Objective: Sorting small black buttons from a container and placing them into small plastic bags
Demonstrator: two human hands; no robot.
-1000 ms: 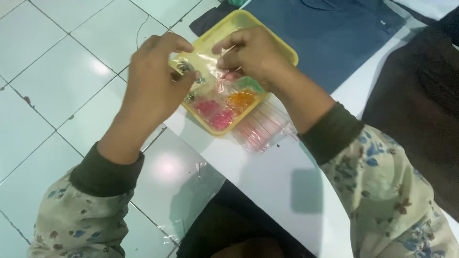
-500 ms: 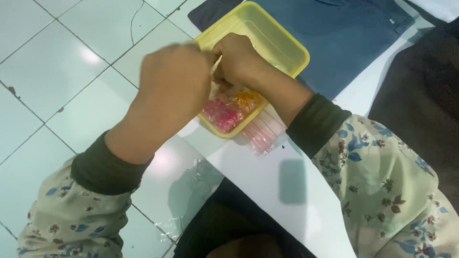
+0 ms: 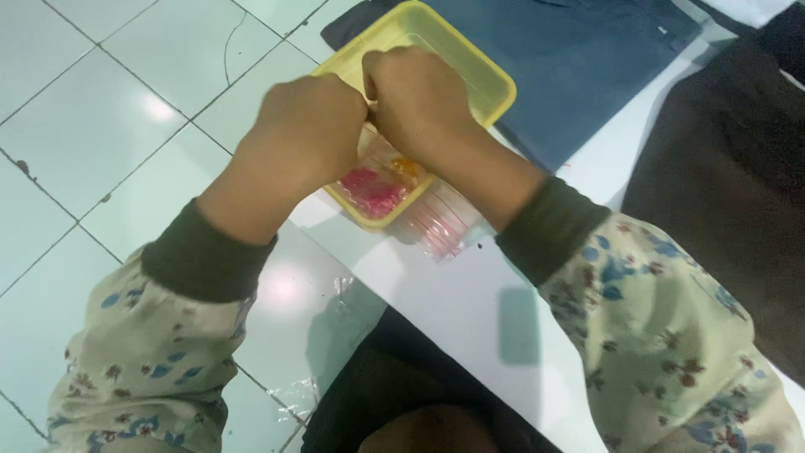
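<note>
**Two fists meet over a yellow tray of small packets**

Both hands are curled together above the shallow yellow plastic tray (image 3: 495, 84), which sits at the edge of the white tabletop (image 3: 470, 310). The left hand (image 3: 306, 134) and the right hand (image 3: 419, 105) touch knuckle to knuckle, fingers bent inward and pinched narrow on something between them — what it is stays hidden behind the backs of the hands, so I cannot tell what they hold.

Under the hands, inside the tray, lie small clear plastic packets with pink filling (image 3: 369, 191) and orange filling (image 3: 408, 168). A stack of empty-looking clear plastic pouches (image 3: 440, 225) rests just beside the tray's near corner, on the table.

As a judgement: these packets look light, thin and slippery — soft film that crumples and slides under the fingertips. A pinch at a top edge or corner should serve better than a squeeze on the filled middle, which might burst or spill. The tray looks stiff but light, and near the table edge it could slide easily.

A dark blue cloth (image 3: 579, 67) lies beyond the tray; pale tiled floor (image 3: 101, 126) shows to the left.
</note>
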